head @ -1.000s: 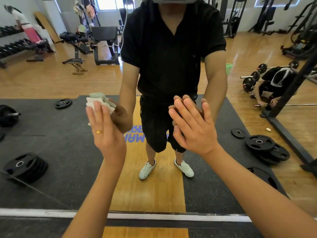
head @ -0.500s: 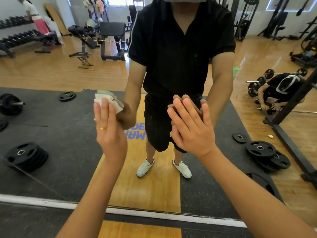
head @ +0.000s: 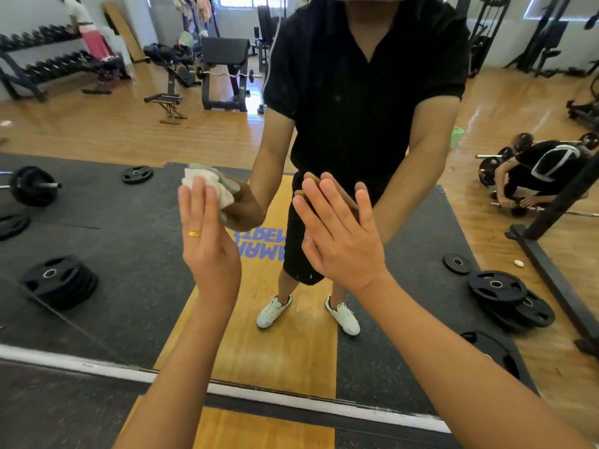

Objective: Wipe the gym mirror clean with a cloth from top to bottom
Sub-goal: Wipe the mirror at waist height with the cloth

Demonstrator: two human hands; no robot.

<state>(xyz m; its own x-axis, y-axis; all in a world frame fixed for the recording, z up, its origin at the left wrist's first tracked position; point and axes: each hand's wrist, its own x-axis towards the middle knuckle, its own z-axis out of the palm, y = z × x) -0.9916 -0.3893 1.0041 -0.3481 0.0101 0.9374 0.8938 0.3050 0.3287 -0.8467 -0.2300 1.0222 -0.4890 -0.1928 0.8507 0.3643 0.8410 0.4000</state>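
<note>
A single wide-angle camera sits on the person's head and faces forward and down, near the mirror (head: 97, 228). Both forearms run in from the near bottom edge, with the left hand (head: 207, 244) left of centre and the right hand (head: 340, 244) at centre. The lower frame (head: 291, 401) slants across the near part. Above it the glass fills the view, showing the wearer's reflection (head: 366, 92) and the far gym.

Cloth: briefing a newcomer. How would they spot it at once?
Find the big wall mirror. Against its glass, the ringed left hand presses the cloth under straight fingers. It is crumpled and whitish; the right hand holds nothing.
</note>
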